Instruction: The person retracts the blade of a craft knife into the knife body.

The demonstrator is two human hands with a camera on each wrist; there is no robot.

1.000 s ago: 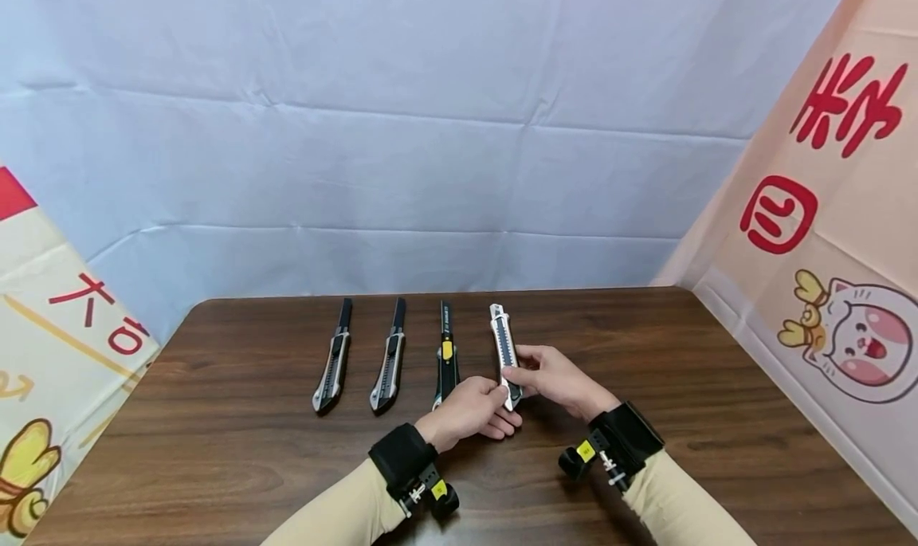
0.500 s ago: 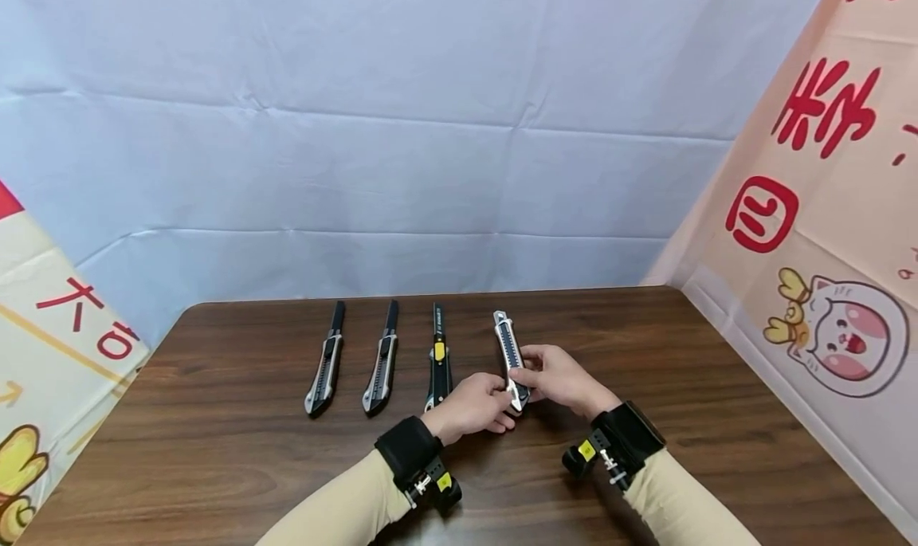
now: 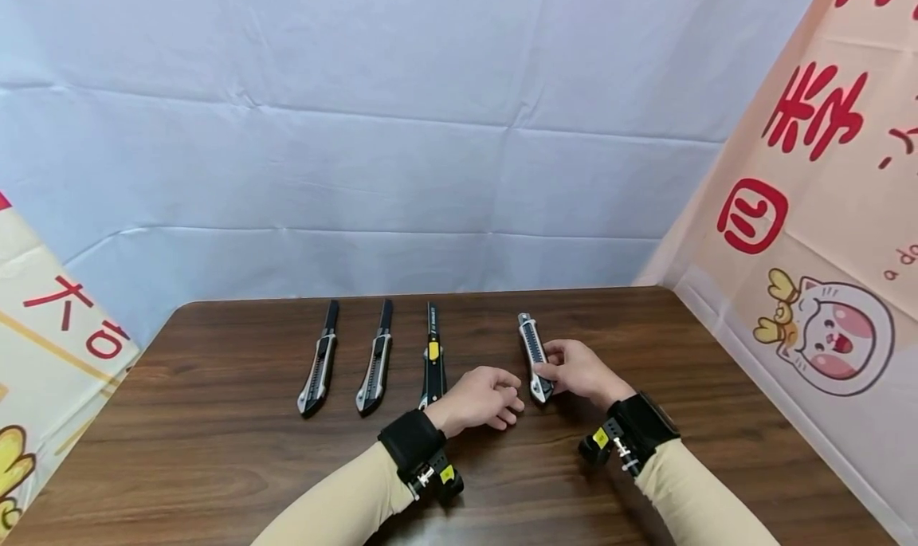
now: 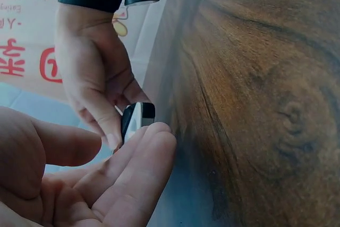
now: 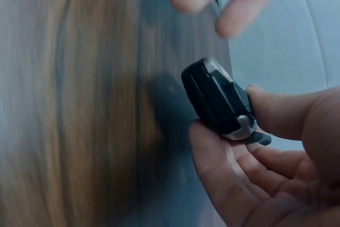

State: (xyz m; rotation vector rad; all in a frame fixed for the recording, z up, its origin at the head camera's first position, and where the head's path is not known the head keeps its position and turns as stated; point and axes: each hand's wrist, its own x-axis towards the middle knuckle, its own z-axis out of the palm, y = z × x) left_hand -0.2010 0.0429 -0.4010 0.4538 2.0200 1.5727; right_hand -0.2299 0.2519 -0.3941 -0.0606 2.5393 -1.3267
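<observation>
My right hand (image 3: pixel 582 371) pinches a silver-and-black utility knife (image 3: pixel 532 351) between thumb and fingers, its far end pointing toward the back of the table. In the right wrist view the dark butt end of that utility knife (image 5: pixel 212 99) faces the camera. My left hand (image 3: pixel 479 401) is apart from it, fingers loosely spread and holding nothing. Close by the left hand lies a black utility knife with a yellow slider (image 3: pixel 433 363), its lower end partly hidden behind the hand. In the left wrist view my left fingers (image 4: pixel 143 168) overlap the held knife.
Two more silver-and-black utility knives, the leftmost knife (image 3: pixel 319 367) and its neighbour (image 3: pixel 375 367), lie side by side on the brown wooden table (image 3: pixel 215 450). A pale cloth (image 3: pixel 358 171) hangs behind the table. Printed banners (image 3: pixel 832 307) flank both sides.
My left hand has let go of the utility knife's lower end. My right hand has moved right with the knife. The view has turned slightly right.
</observation>
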